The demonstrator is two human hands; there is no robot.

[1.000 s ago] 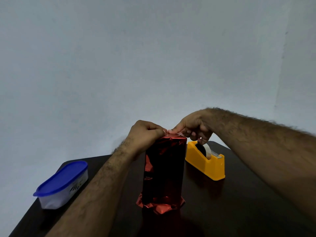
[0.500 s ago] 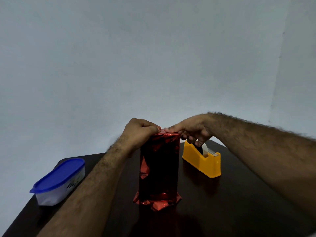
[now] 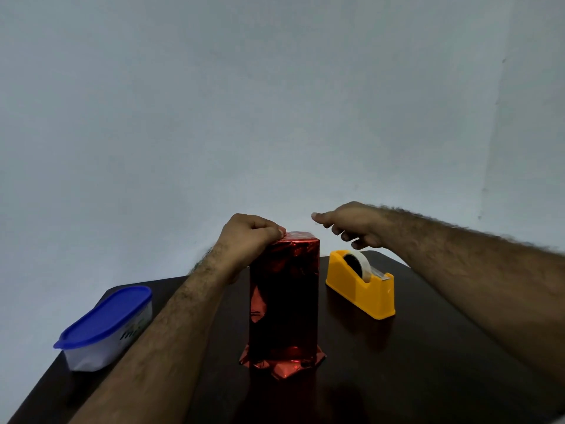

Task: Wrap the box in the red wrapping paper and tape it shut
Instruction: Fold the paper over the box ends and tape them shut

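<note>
The box [image 3: 284, 301] stands upright on the dark table, covered in shiny red wrapping paper that flares out crumpled at its foot. My left hand [image 3: 247, 237] rests curled on the top left edge, thumb and fingers pressing the folded paper there. My right hand [image 3: 351, 223] hovers to the right of the box top, apart from it, fingers loosely curled with nothing visible in them. It hangs just above the yellow tape dispenser [image 3: 360, 286], which holds a roll of clear tape.
A white plastic tub with a blue lid [image 3: 105, 328] lies at the left of the dark table [image 3: 428, 377]. A plain pale wall rises close behind the table's far edge.
My right hand has lifted off the box top and drawn away to the right, above the dispenser. My left hand stays pressed on the top edge.
</note>
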